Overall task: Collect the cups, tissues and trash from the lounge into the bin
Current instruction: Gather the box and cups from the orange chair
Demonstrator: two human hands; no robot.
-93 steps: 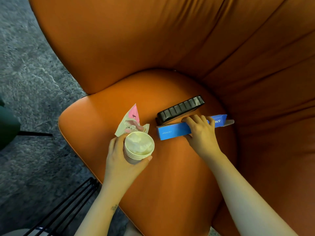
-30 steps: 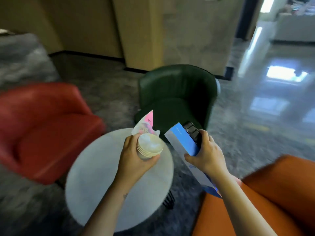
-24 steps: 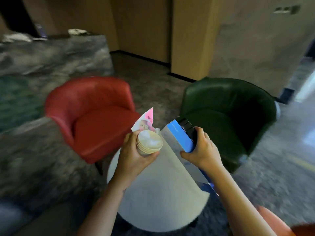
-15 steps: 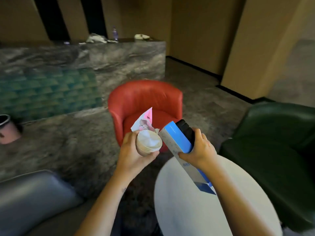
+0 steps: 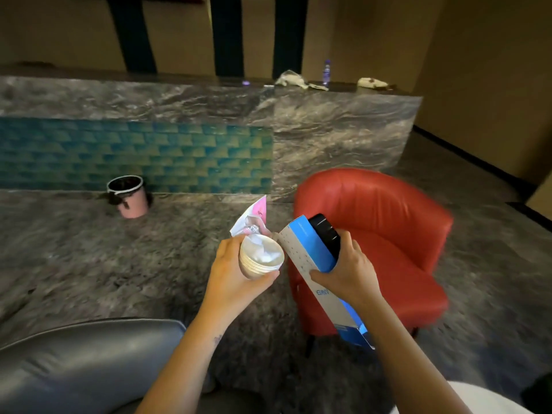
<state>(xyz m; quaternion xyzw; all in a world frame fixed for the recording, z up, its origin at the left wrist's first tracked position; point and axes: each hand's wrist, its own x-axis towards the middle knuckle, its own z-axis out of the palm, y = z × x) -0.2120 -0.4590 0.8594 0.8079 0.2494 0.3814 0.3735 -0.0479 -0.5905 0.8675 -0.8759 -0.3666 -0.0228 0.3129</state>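
My left hand (image 5: 231,276) grips a stack of paper cups (image 5: 260,259) with crumpled tissue inside, and a pink and white wrapper (image 5: 252,218) sticks up behind the cups. My right hand (image 5: 348,271) holds a long blue and white box (image 5: 310,255) together with a black plastic tray (image 5: 325,234) pressed against it. Both hands are at chest height in the centre of the view. A pink bin (image 5: 129,196) with a black liner stands on the floor at the far left, against the tiled counter base.
A red armchair (image 5: 379,234) stands right behind my hands. A grey leather seat (image 5: 80,363) fills the lower left. A marble counter (image 5: 328,115) across the back carries a bottle (image 5: 326,72) and crumpled litter (image 5: 291,79). Grey carpet lies between me and the bin.
The view has swung left from the orange chair past the round table and green chair. The red armchair and the pink bin have come into sight. Both hands keep their loads.
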